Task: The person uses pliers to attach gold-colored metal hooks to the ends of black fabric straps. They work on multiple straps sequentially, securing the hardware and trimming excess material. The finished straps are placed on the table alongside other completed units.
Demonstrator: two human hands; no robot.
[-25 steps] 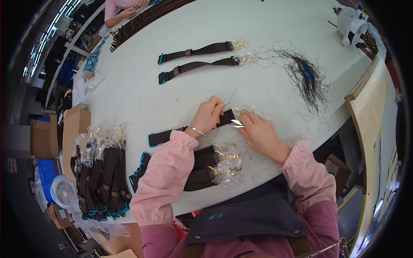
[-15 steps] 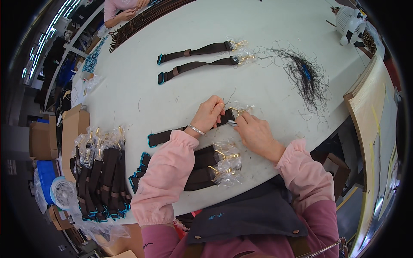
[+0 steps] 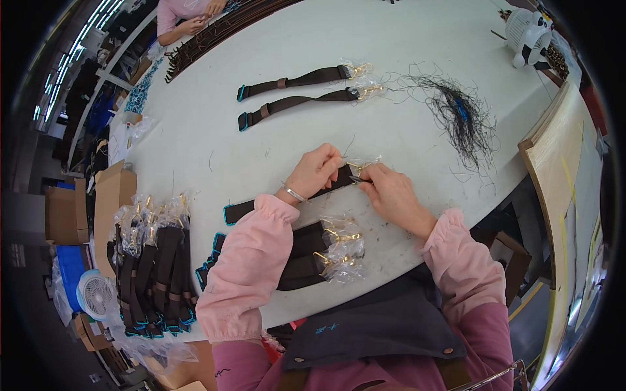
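We have a dark strap (image 3: 340, 180) lying on the tabletop (image 3: 189, 140); our left hand (image 3: 314, 171) is bunched closed over the strap, though we cannot tell exactly what it pinches; our right hand (image 3: 391, 197) grips a small pointed tool (image 3: 356, 179) at the strap's plastic-wrapped end; beyond the strap lie two similar straps (image 3: 308, 79), with a thread heap (image 3: 460, 114) farther right of it; a bundle of straps (image 3: 171, 257) sits to its left
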